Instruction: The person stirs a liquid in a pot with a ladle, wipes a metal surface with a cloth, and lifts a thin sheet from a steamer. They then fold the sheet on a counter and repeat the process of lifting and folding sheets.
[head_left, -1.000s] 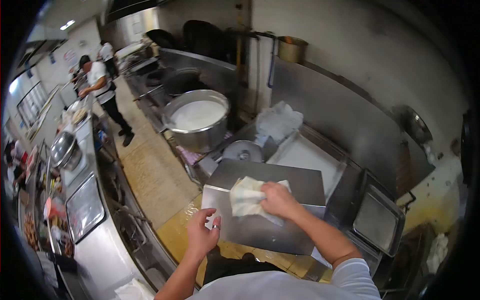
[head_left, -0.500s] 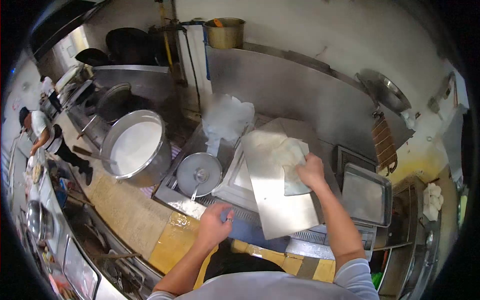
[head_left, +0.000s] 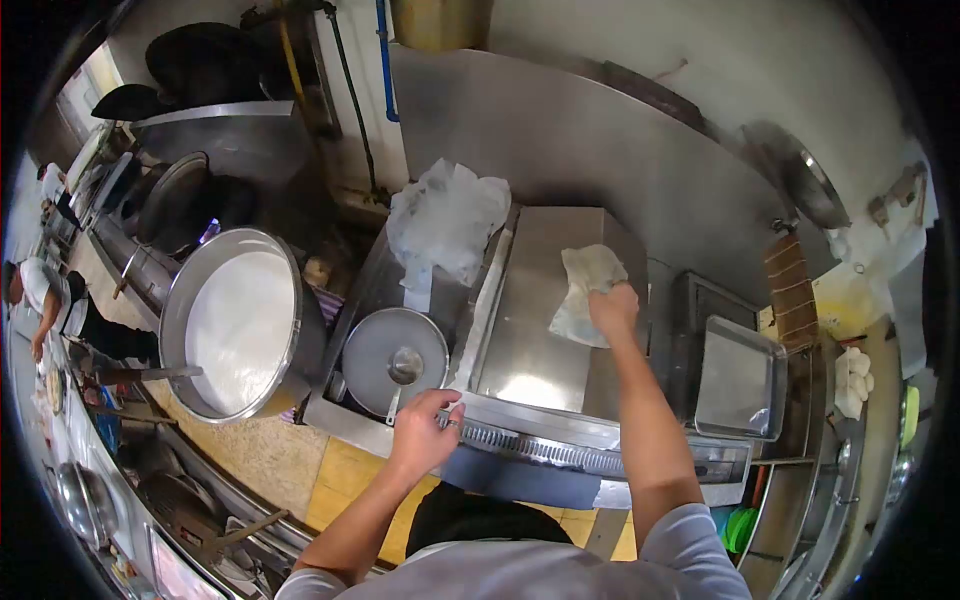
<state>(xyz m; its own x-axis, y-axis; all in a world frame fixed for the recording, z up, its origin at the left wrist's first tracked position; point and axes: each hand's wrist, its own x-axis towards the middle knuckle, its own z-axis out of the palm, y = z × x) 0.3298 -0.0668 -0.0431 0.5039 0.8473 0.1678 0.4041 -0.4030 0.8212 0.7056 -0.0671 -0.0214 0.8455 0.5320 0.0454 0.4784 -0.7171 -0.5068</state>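
A pale, damp-looking cloth [head_left: 588, 295] lies bunched under my right hand [head_left: 614, 307], whose fingers are closed on it. It rests over the flat steel cover [head_left: 545, 340] of the cooking station. My left hand [head_left: 425, 432] is at the station's front edge, fingers curled together, a ring on one finger; whether anything is inside cannot be made out. Just behind that hand sits a round steel pan [head_left: 372, 352] with a ladle [head_left: 404, 367] in it. Crumpled whitish sheeting [head_left: 448, 220] is heaped at the station's back left.
On the left stands a large pot [head_left: 243, 322] of white liquid, a wooden handle [head_left: 150, 375] across its rim. A rectangular tray [head_left: 742, 380] is at right. A co-worker [head_left: 60, 305] stands far left, with another person behind. A steel splashback [head_left: 560, 120] rises behind.
The view has shifted and tilted. The cloth and my right hand now lie over the steel cover, and the loose-looking, slanted metal sheet formerly beneath them no longer shows at that angle.
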